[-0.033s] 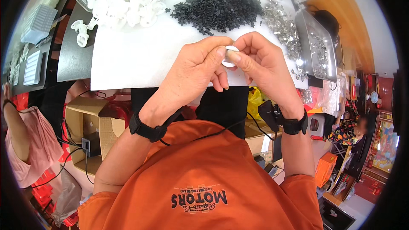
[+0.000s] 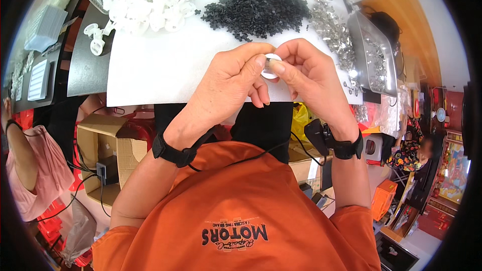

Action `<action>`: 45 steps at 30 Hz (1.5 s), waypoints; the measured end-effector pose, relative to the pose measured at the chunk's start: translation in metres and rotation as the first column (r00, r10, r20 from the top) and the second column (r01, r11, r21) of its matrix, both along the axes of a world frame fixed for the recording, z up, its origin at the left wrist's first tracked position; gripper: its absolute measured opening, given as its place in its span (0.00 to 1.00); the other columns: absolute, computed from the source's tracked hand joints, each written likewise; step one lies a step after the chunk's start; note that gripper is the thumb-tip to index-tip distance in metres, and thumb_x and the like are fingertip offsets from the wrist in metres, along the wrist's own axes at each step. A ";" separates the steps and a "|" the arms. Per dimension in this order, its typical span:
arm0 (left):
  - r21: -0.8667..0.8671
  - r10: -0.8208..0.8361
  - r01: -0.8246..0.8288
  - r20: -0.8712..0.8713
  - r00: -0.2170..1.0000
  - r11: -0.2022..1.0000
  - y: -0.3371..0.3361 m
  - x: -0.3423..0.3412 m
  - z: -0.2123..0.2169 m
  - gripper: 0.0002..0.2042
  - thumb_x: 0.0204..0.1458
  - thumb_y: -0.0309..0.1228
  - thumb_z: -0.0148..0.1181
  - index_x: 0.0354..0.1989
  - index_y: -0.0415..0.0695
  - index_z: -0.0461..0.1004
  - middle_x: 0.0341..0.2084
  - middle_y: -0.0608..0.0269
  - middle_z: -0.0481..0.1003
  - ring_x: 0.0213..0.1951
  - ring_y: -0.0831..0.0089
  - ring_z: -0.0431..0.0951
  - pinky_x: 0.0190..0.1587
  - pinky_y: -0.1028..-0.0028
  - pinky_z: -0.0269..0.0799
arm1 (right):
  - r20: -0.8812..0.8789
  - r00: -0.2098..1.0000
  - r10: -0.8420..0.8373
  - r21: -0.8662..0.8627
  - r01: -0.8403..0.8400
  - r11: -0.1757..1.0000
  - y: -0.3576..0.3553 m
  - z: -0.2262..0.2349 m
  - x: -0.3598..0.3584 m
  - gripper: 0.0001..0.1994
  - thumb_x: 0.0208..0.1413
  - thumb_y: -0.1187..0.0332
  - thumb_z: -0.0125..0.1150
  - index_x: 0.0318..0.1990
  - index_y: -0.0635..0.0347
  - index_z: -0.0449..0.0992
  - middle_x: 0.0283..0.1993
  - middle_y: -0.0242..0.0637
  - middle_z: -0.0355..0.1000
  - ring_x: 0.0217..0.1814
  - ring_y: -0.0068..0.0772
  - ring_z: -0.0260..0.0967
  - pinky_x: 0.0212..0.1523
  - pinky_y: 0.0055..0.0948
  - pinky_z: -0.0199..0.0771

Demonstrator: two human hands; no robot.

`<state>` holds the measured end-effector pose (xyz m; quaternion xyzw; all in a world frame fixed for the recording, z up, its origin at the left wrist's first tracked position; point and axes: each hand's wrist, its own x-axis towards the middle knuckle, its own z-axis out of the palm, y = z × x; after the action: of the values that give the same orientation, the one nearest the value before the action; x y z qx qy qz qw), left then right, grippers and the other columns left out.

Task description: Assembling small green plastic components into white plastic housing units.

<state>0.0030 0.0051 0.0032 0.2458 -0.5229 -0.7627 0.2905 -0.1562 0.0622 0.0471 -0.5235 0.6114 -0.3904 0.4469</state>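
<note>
Over near part of flat white sheet (image 2: 160,70), gripping small round white plastic disc (image 2: 266,72) from both sides, with thumb and forefinger of left hand (image 2: 226,78) pinched nearly together at its left edge and thumb of right hand (image 2: 314,78) laid across its face, with other fingers loosely curled. Further back, can see heap of flat white plastic parts (image 2: 145,0) at left, pile of tiny black pieces (image 2: 256,7) mid-sheet, scatter of small shiny silver pieces (image 2: 331,27) at right.

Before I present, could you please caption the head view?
Left hand and right hand hold a round white piece near piled black parts.
</note>
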 end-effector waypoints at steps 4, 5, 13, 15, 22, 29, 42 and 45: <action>-0.013 -0.023 0.023 -0.009 1.000 1.000 -0.002 0.000 0.000 0.16 0.62 0.35 0.44 0.50 0.36 0.69 0.18 0.62 0.73 0.20 0.79 0.74 0.24 0.82 0.71 | -0.015 0.999 -0.049 0.016 0.050 0.999 0.006 0.004 -0.001 0.07 0.58 0.70 0.56 0.35 0.65 0.69 0.28 0.26 0.68 0.30 0.11 0.62 0.28 0.14 0.63; -0.017 -0.032 0.032 0.000 0.999 0.999 -0.002 -0.001 0.001 0.16 0.62 0.35 0.44 0.50 0.36 0.69 0.18 0.62 0.73 0.21 0.79 0.74 0.24 0.82 0.71 | -0.014 0.999 -0.050 0.017 0.050 0.999 0.007 0.002 -0.003 0.07 0.58 0.70 0.56 0.35 0.65 0.69 0.28 0.26 0.68 0.30 0.11 0.62 0.28 0.14 0.63; -0.031 -0.028 0.029 0.036 0.999 0.999 -0.002 0.000 0.003 0.14 0.60 0.29 0.45 0.47 0.33 0.71 0.22 0.60 0.75 0.23 0.77 0.77 0.26 0.81 0.74 | -0.023 0.999 -0.043 0.018 0.044 0.999 0.008 -0.006 -0.002 0.05 0.58 0.72 0.55 0.32 0.64 0.69 0.25 0.24 0.65 0.26 0.10 0.57 0.25 0.13 0.59; -0.043 -0.027 0.029 0.045 0.999 0.999 -0.003 -0.001 0.003 0.13 0.59 0.28 0.45 0.46 0.33 0.72 0.24 0.59 0.75 0.24 0.76 0.78 0.27 0.80 0.75 | -0.021 0.999 -0.048 0.044 0.049 0.998 0.010 -0.007 -0.002 0.06 0.58 0.72 0.55 0.32 0.64 0.69 0.24 0.23 0.65 0.26 0.10 0.56 0.24 0.14 0.59; -0.034 -0.001 0.003 0.053 0.999 0.999 -0.001 -0.002 0.002 0.12 0.58 0.26 0.46 0.44 0.32 0.73 0.27 0.57 0.76 0.27 0.74 0.79 0.30 0.79 0.77 | 0.052 0.994 -0.092 0.013 0.091 0.996 0.014 -0.013 0.001 0.06 0.58 0.71 0.56 0.32 0.64 0.68 0.23 0.22 0.63 0.24 0.10 0.54 0.22 0.14 0.56; -0.089 0.113 -0.108 0.054 0.992 0.990 0.008 -0.008 -0.004 0.12 0.56 0.24 0.45 0.41 0.33 0.74 0.23 0.59 0.76 0.27 0.78 0.78 0.30 0.80 0.75 | -0.039 0.986 -0.160 -0.051 0.158 0.986 0.015 -0.018 0.007 0.06 0.58 0.72 0.55 0.31 0.64 0.68 0.22 0.25 0.64 0.24 0.12 0.56 0.22 0.16 0.58; -0.088 0.084 -0.078 0.064 0.994 0.993 0.008 -0.008 -0.001 0.12 0.58 0.25 0.46 0.45 0.32 0.73 0.29 0.58 0.77 0.29 0.75 0.79 0.34 0.80 0.76 | -0.246 0.951 -0.187 -0.206 0.137 0.969 0.017 -0.024 0.012 0.04 0.56 0.75 0.54 0.31 0.66 0.67 0.21 0.40 0.67 0.21 0.26 0.65 0.23 0.25 0.65; -0.157 0.132 -0.112 0.122 0.984 0.981 0.009 -0.010 -0.003 0.12 0.57 0.25 0.47 0.44 0.33 0.74 0.28 0.60 0.77 0.28 0.77 0.79 0.32 0.81 0.75 | -0.259 0.943 -0.207 -0.236 0.145 0.961 0.014 -0.027 0.013 0.04 0.55 0.76 0.54 0.32 0.66 0.67 0.21 0.40 0.68 0.21 0.27 0.65 0.23 0.25 0.65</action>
<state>-0.0071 0.0143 0.0004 0.3047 -0.5806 -0.6843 0.3191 -0.1436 0.0767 0.0197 -0.5616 0.6677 -0.4140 0.2596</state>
